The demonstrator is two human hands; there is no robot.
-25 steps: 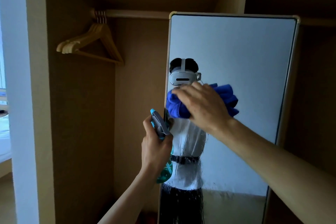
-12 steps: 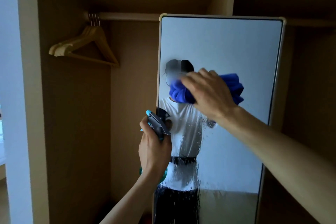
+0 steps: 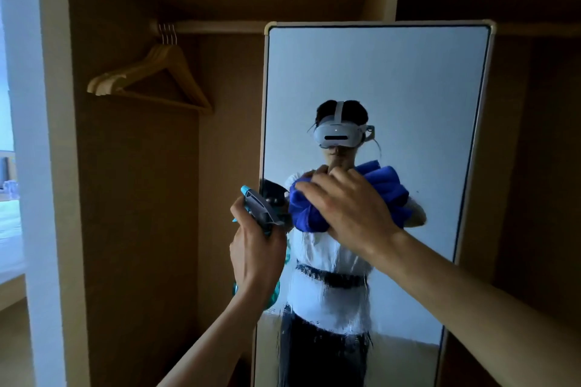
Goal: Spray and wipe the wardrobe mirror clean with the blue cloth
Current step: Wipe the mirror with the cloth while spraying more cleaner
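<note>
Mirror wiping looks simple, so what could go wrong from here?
The wet runs on the lower mirror could dry into streaks, since the right hand holds the blue cloth higher up. The spray bottle in the left hand sits close to the mirror's left edge and might knock it.

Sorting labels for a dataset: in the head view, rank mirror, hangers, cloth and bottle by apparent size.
1. mirror
2. hangers and cloth: about alike, not ranked
3. bottle: smallest showing, though the left hand hides much of it
</note>
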